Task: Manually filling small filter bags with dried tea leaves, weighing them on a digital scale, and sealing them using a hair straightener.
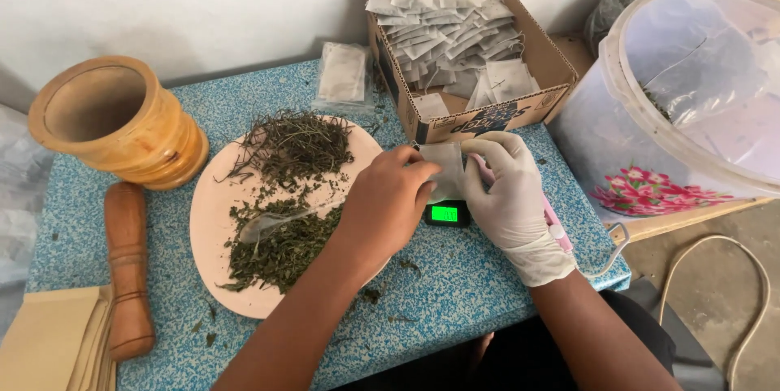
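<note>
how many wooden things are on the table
2. A wooden mortar stands at the table's far left corner. A wooden pestle lies just in front of it, beside the pink plate of dried herbs. Others may be hidden outside the view.

Turned wooden mortar (118, 121), matt cardboard box (487, 110), translucent plastic tub (691, 98), speckled tabletop (455, 285)

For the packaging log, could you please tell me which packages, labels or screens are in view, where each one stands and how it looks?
Cardboard box: back of the table, open, brown, dark print on front, heaped with white sachets.
Scale screen: under both hands, small rectangle, glowing green.
Small sachet: held between left hand and gloved right hand, whitish, square.
Clear packet: left of the box, flat, holding white sachets.
Tub: right, translucent, pink flower print.
</note>
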